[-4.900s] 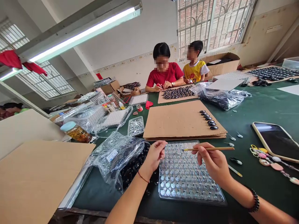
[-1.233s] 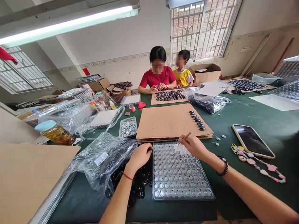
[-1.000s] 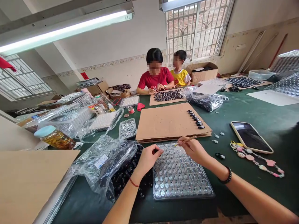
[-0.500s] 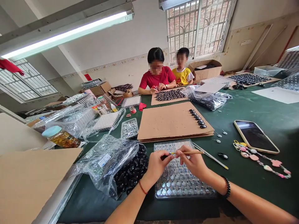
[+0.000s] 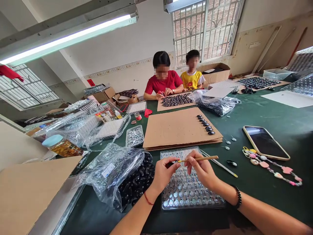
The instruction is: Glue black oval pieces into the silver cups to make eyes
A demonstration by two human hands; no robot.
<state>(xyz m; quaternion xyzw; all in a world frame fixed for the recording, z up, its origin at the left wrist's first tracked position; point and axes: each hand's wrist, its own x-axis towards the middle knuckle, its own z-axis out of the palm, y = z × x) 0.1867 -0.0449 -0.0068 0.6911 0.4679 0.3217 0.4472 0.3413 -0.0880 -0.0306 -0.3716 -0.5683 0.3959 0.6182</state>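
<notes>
My left hand pinches a small black piece between thumb and fingers; most of it is hidden. A slim wooden stick with a yellowish end lies in the grip of my right hand, that end touching or very near the black piece. Both hands hover over a clear plastic tray filled with rows of round silvery pieces. Left of it, glossy black oval pieces spill from a clear plastic bag. Several black ovals stand in a row on stacked cardboard sheets.
White tweezers lie right of the tray, near a loose black oval. A phone with a bead strap is farther right. Small silvery discs fill a tub. Across the table, a person in red works beside another person.
The view has shifted slightly. My right hand's fingers have moved a little along the stick, and its far end points a bit higher. Both hands keep their holds.
</notes>
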